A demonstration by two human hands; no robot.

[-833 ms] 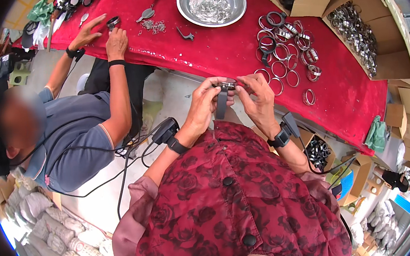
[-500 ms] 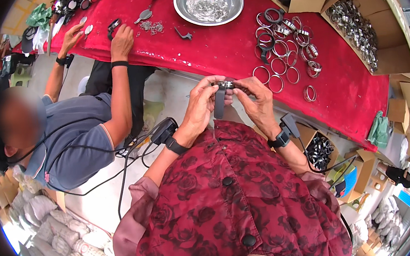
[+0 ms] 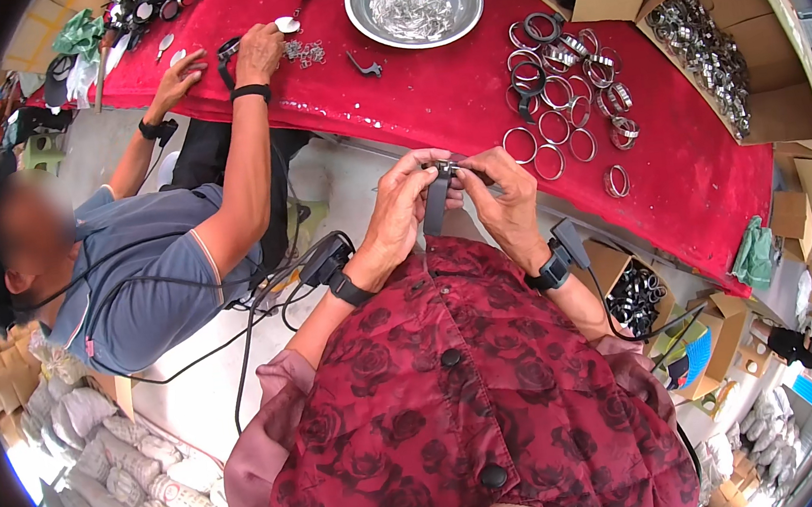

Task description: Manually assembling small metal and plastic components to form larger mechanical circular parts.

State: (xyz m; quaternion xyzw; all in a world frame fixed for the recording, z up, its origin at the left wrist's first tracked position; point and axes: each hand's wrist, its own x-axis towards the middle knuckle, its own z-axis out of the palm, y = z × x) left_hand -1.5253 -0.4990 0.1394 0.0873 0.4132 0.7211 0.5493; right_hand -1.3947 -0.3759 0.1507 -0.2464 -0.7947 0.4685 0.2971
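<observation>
Just in front of the table edge, both my hands meet on a black part with a flat, strap-like tail (image 3: 435, 208) and a small shiny metal piece at its top. My left hand (image 3: 395, 207) is closed round it, thumb laid along the upper end of the tail. From the other side my right hand (image 3: 507, 195) pinches at the metal end with thumb and forefinger. My fingers cover most of the upper portion, so its full shape is hidden. On the red table nearest my right hand lie several loose metal rings (image 3: 550, 161), with a black ring with a handle (image 3: 528, 82) among them.
A steel bowl (image 3: 358, 19) of small wire pieces stands at the back. Cardboard boxes (image 3: 776, 116) of metal and black parts flank the table's right. At left a co-worker (image 3: 146, 271) sits handling small parts. Cables run from my wrists.
My right fingers have shifted slightly at the metal end, while my left hand keeps its hold. The co-worker's right hand has moved rightward toward the small metal pieces.
</observation>
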